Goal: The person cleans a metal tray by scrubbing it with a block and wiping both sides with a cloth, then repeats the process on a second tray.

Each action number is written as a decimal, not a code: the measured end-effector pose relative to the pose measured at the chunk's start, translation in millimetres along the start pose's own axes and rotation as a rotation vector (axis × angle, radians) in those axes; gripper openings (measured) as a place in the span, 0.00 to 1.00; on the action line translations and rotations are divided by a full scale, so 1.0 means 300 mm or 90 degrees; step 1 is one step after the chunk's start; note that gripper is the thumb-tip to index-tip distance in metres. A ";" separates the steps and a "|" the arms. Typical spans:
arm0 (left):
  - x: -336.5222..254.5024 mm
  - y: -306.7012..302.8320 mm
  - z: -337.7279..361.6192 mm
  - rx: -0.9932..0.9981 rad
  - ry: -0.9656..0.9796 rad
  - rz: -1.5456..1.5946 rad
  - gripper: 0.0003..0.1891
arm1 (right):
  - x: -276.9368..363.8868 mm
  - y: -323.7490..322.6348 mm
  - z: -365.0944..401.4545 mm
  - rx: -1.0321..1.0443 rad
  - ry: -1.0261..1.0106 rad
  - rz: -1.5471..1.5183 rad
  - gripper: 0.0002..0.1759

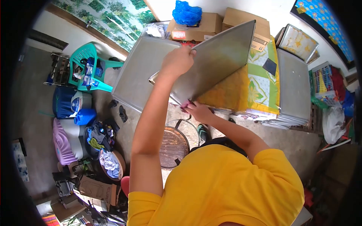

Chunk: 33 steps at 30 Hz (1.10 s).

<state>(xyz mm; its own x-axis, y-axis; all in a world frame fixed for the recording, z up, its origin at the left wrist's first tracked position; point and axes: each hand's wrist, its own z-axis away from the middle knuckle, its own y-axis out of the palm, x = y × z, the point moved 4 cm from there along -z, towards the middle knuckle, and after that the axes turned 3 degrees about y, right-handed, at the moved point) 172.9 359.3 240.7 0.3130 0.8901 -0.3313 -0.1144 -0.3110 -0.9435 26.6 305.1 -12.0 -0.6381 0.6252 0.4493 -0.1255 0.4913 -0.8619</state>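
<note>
A large flat metal tray (222,54) stands tilted on its edge over a table with a yellow, green and white patterned cover (258,88). My left hand (177,61) is closed around the tray's left rim, near its upper corner. Lower down, my right hand (199,112) pinches a small pinkish-purple cloth (185,105) against the tray's bottom corner. Another metal tray (147,62) lies flat to the left, behind my left forearm. On the right, a stack of similar trays (296,83) sits beside the cover.
Cardboard boxes (215,24) and a blue plastic bag (186,13) are at the back. A green plastic chair (85,67) stands left. A round wooden stool (173,147) is below my arms. Clothes (101,135) fill a tub, and a crate (323,81) sits far right.
</note>
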 end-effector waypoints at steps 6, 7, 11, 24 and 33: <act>0.014 0.015 -0.013 -0.029 0.013 0.030 0.19 | 0.209 -0.434 -0.236 -0.400 -0.101 0.065 0.24; 0.004 0.012 -0.003 -0.029 0.008 0.021 0.18 | 0.183 -0.410 -0.252 -0.384 -0.103 0.072 0.24; -0.012 -0.004 0.012 -0.022 -0.001 -0.007 0.18 | 0.044 -0.141 -0.183 -0.295 -0.149 0.156 0.19; -0.002 -0.004 0.010 -0.063 -0.019 -0.048 0.18 | -0.066 -0.082 -0.056 0.012 0.138 -0.133 0.12; 0.025 -0.004 -0.022 -0.082 -0.058 -0.079 0.21 | -0.189 0.004 0.035 0.066 0.174 -0.068 0.12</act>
<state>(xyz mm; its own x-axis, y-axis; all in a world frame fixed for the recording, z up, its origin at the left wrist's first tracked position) 181.7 364.0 239.5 0.2293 0.9490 -0.2162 0.0432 -0.2318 -0.9718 54.7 264.0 -40.8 -0.3907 0.7199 0.5736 -0.2668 0.5078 -0.8191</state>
